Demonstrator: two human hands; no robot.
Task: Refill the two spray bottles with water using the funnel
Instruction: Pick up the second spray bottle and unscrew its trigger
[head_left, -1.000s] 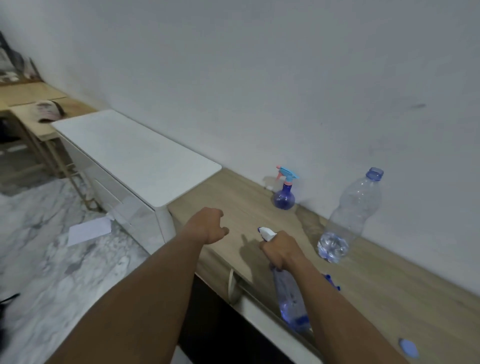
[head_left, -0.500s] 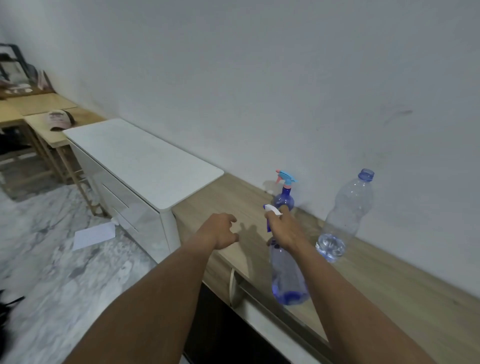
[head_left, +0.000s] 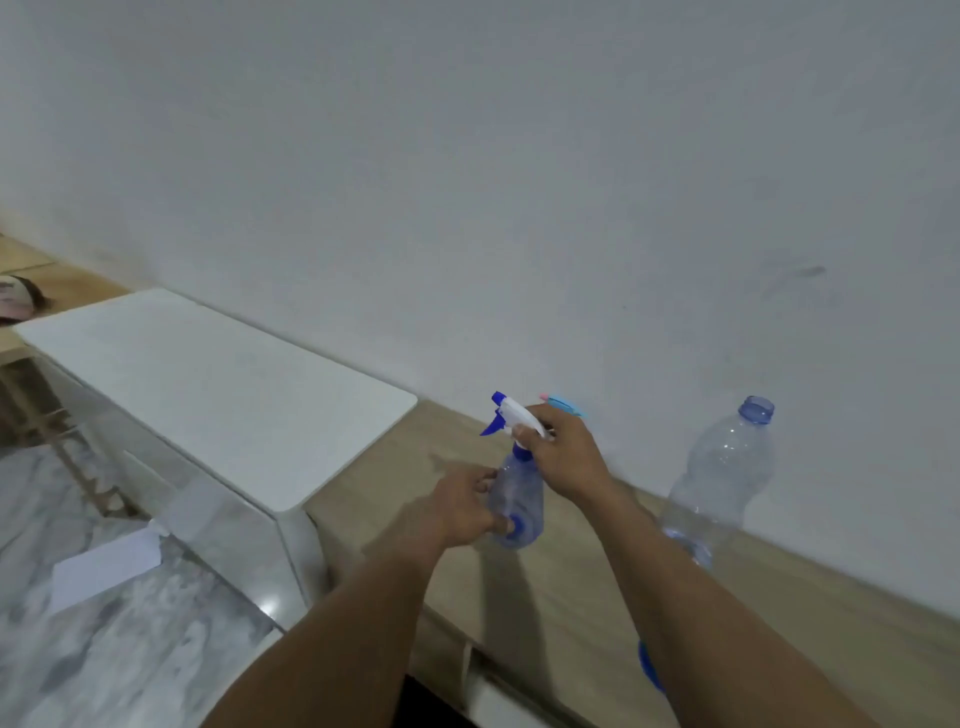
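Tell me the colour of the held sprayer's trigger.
Blue trigger on a white head, head view.

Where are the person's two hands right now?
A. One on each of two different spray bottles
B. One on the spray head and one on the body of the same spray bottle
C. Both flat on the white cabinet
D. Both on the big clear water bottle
B: the right hand grips the white spray head while the left hand holds the body of the same spray bottle; the clear water bottle stands untouched by the wall.
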